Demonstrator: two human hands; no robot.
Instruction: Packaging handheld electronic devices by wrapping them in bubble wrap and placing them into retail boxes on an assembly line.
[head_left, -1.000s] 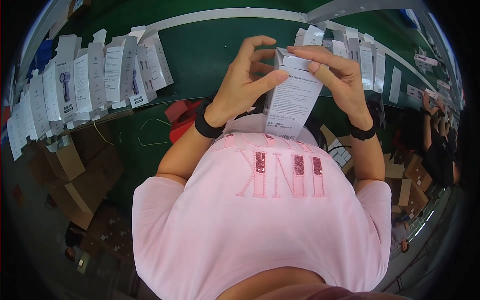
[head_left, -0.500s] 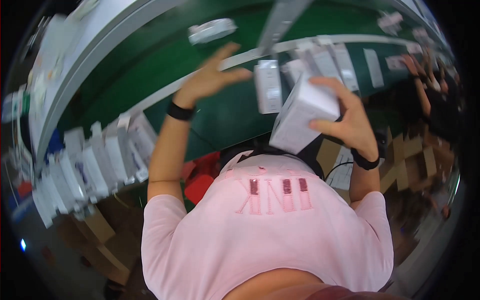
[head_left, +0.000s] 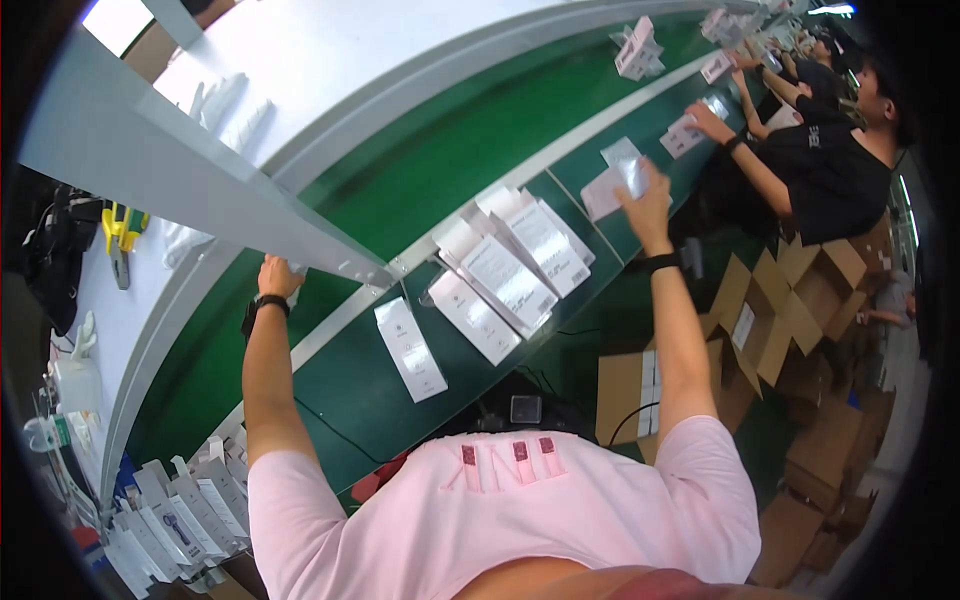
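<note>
The silvery packet (head_left: 624, 160) is found at the fingertips of the right hand (head_left: 648, 198), up and to the left of the wrist. Its long axis is slanted from upper left to lower right, roughly in line with the reach of that hand. The right hand is half curled, with thumb and fingers set about the packet's near end; how firm the hold is cannot be told at this size. A pale pink box (head_left: 598, 197) is partly covered by the packet, on the green bench (head_left: 340, 388).

The left hand (head_left: 278, 282) is placed well apart, beside the grey post (head_left: 215, 165); its fingers are bent and partly hidden, so neither its opening nor its hold can be told. The right hand is thus by far the nearer of the 2. Between them, 1 white box (head_left: 410, 350) is laid flat, with a group of white boxes (head_left: 500, 275) beside it.
</note>
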